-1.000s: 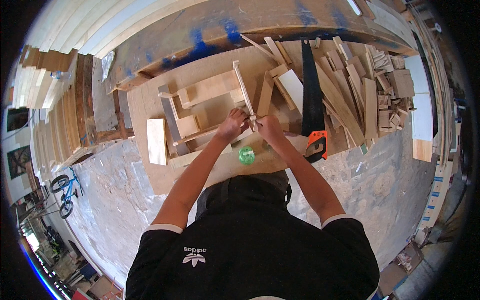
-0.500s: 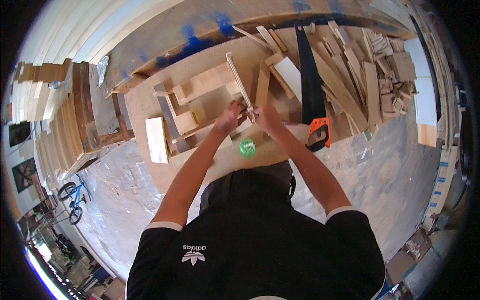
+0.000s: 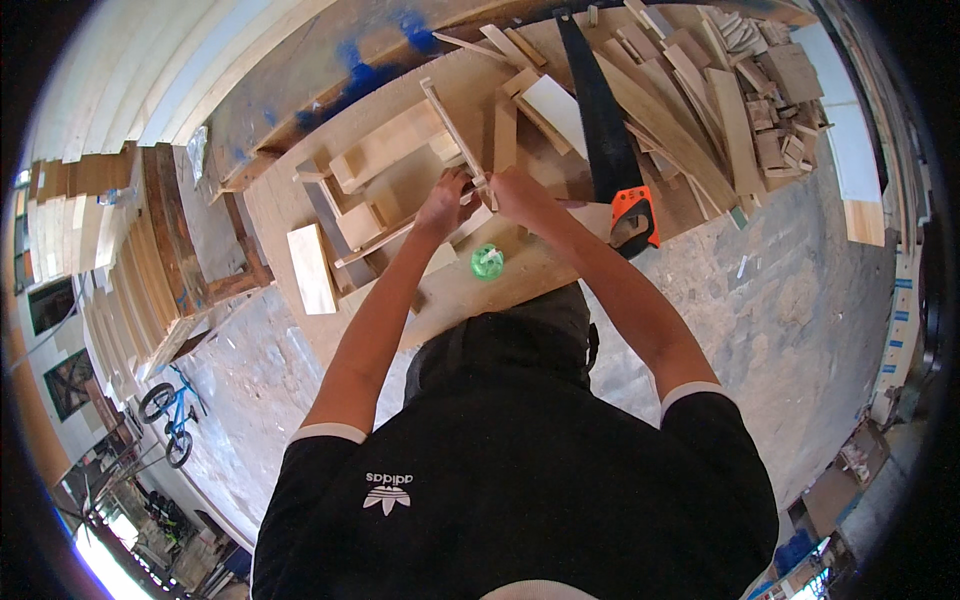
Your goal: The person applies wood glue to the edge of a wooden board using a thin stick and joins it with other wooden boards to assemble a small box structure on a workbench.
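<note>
My left hand (image 3: 443,204) is closed at the near end of a thin wooden strip (image 3: 452,122), its fingers bent around the joint there. On the other side of that same end, my right hand (image 3: 521,198) is closed too, pinching at the wood. The strip forms the right side of a small wooden frame (image 3: 385,236) that lies on the board, with wooden blocks (image 3: 359,224) standing inside it. My fingers partly hide the corner. Just below my hands stands a small green round container (image 3: 487,262) with a white piece on top.
A handsaw (image 3: 603,120) with an orange and black handle lies to the right of my hands. Beyond it are piled wood offcuts (image 3: 735,110). A pale wooden block (image 3: 312,269) sits left of the frame. The plywood worktop (image 3: 455,315) ends near my body.
The view has shifted, so the bench things appear slightly higher and further left. Both hands stay at the strip's near end, with only small finger movement.
</note>
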The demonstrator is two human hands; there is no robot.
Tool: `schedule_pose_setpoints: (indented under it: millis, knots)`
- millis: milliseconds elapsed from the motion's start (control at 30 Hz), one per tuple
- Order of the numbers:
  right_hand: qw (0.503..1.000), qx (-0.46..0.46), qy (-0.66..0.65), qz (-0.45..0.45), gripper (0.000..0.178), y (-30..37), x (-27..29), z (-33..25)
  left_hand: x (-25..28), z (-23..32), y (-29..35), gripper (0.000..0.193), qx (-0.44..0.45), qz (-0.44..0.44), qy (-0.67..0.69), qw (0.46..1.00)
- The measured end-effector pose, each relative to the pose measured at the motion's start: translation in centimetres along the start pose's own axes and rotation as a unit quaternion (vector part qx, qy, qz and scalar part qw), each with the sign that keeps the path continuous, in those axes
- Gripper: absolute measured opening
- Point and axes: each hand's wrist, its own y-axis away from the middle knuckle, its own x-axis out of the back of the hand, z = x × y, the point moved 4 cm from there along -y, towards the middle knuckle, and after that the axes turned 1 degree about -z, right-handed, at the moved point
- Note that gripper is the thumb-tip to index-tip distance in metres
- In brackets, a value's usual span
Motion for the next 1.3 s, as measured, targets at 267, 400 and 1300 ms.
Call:
schedule_pose_setpoints:
  millis: [267,400,1300]
  knots:
    - [0.994,-0.011,-0.091,0.055,0.011,0.3,0.9,0.2,0.3,1.1,0.1,0.032,0.021,-0.007,-0.076,0.997]
    - [0.988,-0.036,-0.136,0.066,0.011,0.3,1.1,0.7,0.4,0.9,0.0,0.024,0.031,-0.004,-0.069,0.997]
    - [0.997,0.030,-0.069,0.029,0.007,0.0,1.8,-0.8,0.1,0.4,0.4,0.008,-0.058,0.022,-0.021,0.998]
